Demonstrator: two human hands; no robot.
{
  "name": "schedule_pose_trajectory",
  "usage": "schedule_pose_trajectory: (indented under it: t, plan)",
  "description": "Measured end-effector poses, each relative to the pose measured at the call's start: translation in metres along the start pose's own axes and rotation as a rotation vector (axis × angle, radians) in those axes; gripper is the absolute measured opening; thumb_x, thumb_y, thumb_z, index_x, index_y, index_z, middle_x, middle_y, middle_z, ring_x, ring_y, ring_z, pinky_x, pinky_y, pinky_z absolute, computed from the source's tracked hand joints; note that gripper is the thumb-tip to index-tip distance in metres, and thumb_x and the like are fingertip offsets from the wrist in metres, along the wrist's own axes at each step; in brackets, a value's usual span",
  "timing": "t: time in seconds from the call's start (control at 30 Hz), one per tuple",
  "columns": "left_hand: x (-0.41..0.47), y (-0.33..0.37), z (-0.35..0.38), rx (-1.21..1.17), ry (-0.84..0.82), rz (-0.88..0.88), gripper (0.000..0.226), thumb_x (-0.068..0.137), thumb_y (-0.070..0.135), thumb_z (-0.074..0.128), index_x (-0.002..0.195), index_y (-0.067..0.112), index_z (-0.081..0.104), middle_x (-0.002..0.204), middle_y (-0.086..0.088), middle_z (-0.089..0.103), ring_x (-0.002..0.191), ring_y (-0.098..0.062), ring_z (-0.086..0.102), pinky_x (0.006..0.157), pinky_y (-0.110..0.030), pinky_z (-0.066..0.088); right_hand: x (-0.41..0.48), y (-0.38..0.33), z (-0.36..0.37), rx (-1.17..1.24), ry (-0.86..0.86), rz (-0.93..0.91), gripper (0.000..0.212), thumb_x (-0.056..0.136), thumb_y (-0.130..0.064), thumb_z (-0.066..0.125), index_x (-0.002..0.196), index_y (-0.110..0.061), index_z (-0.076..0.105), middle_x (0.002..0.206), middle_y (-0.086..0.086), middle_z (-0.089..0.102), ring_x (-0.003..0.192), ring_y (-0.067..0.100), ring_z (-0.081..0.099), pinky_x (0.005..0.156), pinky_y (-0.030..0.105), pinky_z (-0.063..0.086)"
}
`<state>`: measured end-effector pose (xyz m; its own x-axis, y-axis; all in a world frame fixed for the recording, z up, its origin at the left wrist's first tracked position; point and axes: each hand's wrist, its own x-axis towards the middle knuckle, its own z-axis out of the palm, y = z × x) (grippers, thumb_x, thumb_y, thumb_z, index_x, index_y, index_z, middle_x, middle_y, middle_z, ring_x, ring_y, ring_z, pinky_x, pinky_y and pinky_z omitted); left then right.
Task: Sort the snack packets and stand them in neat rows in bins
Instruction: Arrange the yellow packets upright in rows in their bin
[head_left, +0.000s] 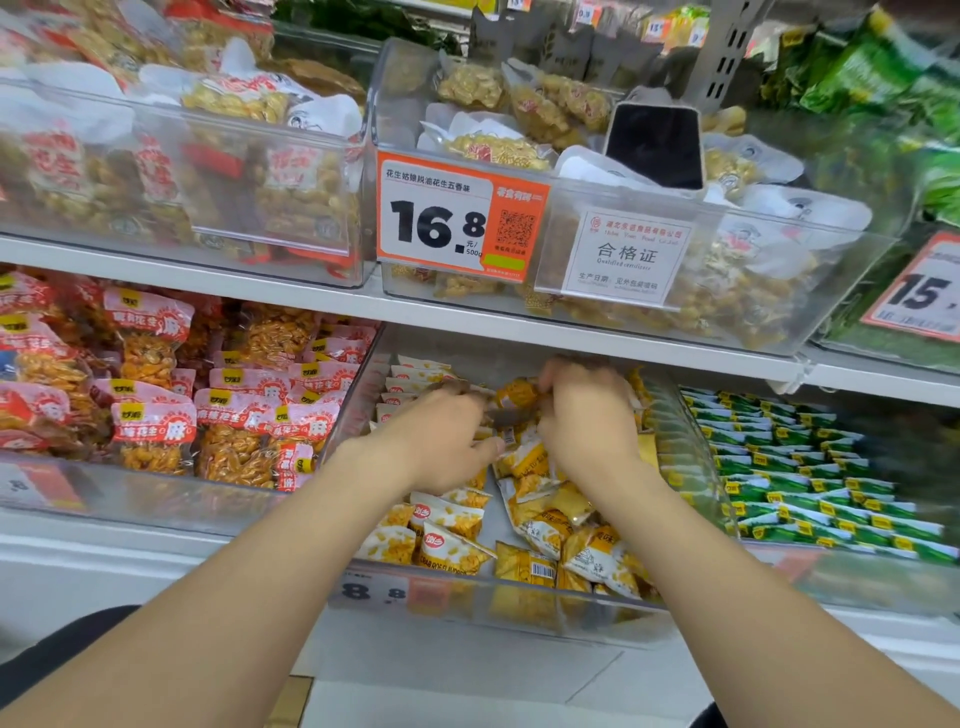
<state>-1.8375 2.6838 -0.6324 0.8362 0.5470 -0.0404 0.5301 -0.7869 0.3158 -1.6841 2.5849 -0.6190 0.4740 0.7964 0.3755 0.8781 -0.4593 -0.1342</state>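
A clear bin (519, 608) holds small yellow-and-white snack packets (452, 540), some standing in rows, others lying loose. Both hands are inside it. The right hand (587, 421) pinches a yellow packet (519, 393). The left hand (441, 441) curls just beside it, its grip too blurred to tell.

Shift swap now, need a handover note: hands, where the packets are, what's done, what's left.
Left hand: in the middle bin, fingers curled among the packets; blur hides whether it grips any.
Right hand: pinches a yellow packet near the bin's back.
Done: a short standing row at back left.
Left: the loose packets lying jumbled at the front need standing in rows.
The green packets in the bin to the right stand in rows.
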Motion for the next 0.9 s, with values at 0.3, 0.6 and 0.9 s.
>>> schedule_pose_trajectory:
  t: [0.3, 0.6, 0.9]
  plan:
    - [-0.042, 0.009, -0.007, -0.363, 0.222, -0.058, 0.065, 0.096, 0.013, 0.070, 0.151, 0.027, 0.038, 0.139, -0.002, 0.058, 0.132, -0.024, 0.057, 0.110, -0.042, 0.049, -0.033, 0.007, -0.028, 0.420, -0.087, 0.055, 0.009, 0.102, -0.024, 0.066, 0.094, -0.018, 0.065, 0.084, -0.004, 0.071, 0.086, 0.017, 0.063, 0.075, 0.031, 0.039]
    - [-0.065, 0.016, -0.028, -0.732, 0.276, 0.064, 0.015, 0.098, 0.040, 0.072, 0.110, 0.031, 0.074, 0.103, 0.005, 0.076, 0.093, -0.016, 0.075, 0.084, -0.047, 0.062, -0.048, -0.004, -0.049, 0.856, -0.430, 0.232, 0.031, 0.107, -0.016, 0.049, 0.132, -0.031, 0.058, 0.092, 0.000, 0.078, 0.083, 0.014, 0.077, 0.086, 0.042, 0.063]
    - [-0.064, 0.022, -0.036, -1.235, 0.149, -0.254, 0.024, 0.103, 0.027, 0.067, 0.114, 0.006, 0.071, 0.098, -0.015, 0.080, 0.088, -0.030, 0.080, 0.078, -0.040, 0.066, -0.046, -0.012, -0.056, 1.092, -0.573, 0.180, 0.031, 0.094, -0.020, 0.079, 0.123, -0.015, 0.069, 0.100, 0.004, 0.081, 0.093, 0.025, 0.079, 0.090, 0.045, 0.064]
